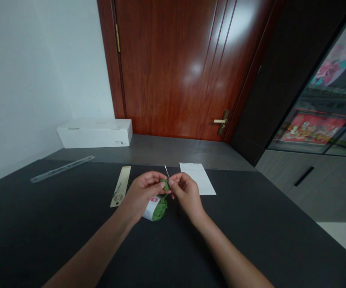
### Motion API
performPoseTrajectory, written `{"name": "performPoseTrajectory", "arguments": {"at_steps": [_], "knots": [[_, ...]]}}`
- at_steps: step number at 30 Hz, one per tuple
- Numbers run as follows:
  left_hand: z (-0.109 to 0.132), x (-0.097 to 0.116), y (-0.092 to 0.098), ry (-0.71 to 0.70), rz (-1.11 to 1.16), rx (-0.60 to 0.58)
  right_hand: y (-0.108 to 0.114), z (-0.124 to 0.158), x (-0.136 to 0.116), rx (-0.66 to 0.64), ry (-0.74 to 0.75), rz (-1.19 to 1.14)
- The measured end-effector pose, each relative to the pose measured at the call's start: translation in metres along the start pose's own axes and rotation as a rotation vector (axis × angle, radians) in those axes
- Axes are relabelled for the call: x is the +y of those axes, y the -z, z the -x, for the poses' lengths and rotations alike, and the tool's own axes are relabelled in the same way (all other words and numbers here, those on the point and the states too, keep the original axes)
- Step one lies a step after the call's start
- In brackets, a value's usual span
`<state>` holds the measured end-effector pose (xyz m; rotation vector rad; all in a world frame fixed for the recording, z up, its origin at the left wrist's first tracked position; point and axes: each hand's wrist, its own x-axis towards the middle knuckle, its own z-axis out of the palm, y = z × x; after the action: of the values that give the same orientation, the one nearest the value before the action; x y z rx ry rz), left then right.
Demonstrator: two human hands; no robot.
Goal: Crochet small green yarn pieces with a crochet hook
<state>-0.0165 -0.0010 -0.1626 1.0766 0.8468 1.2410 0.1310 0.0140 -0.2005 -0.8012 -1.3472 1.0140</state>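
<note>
A small piece of green crochet work (165, 184) is pinched between the thumb and fingers of my left hand (147, 187). My right hand (186, 192) is closed close beside it, thumb and fingertips gripping a thin crochet hook (167, 171). The hook's silvery shaft points up and slightly left, beyond the fingertips; its hooked end is too small to make out. Just below the hands lies a ball of green yarn (160, 209) with a white paper band, partly covered by my left hand. A green strand runs between the ball and the work.
A cream printed card (121, 187) lies left of my hands on the black table (167, 256). To the right is a white notepad (199, 179). Farther left lies a clear ruler (61, 169), with a long white box (96, 134) behind it. A wooden door (167, 72) stands beyond.
</note>
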Motion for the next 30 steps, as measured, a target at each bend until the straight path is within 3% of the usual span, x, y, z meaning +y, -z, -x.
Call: {"name": "performPoseTrajectory", "arguments": {"at_steps": [7, 14, 24, 26, 30], "knots": [[-0.0031, -0.0052, 0.0014, -0.135, -0.044, 0.176, -0.0054, 0.0038, -0.0008, -0.015, -0.013, -0.024], [-0.002, -0.0061, 0.0036, -0.136, -0.022, 0.17, -0.006, 0.0045, 0.0018, -0.031, -0.006, -0.022], [-0.0034, -0.0044, 0.0031, -0.145, 0.001, 0.18, -0.0004, 0.0042, 0.0009, -0.017, 0.17, 0.269], [-0.003, -0.0033, 0.0024, -0.154, 0.006, 0.179, -0.0005, 0.0036, 0.0003, -0.035, 0.133, 0.198], [-0.0024, 0.0001, 0.0012, -0.166, 0.039, 0.198, -0.0015, 0.0003, 0.0032, -0.094, -0.063, -0.159]]}}
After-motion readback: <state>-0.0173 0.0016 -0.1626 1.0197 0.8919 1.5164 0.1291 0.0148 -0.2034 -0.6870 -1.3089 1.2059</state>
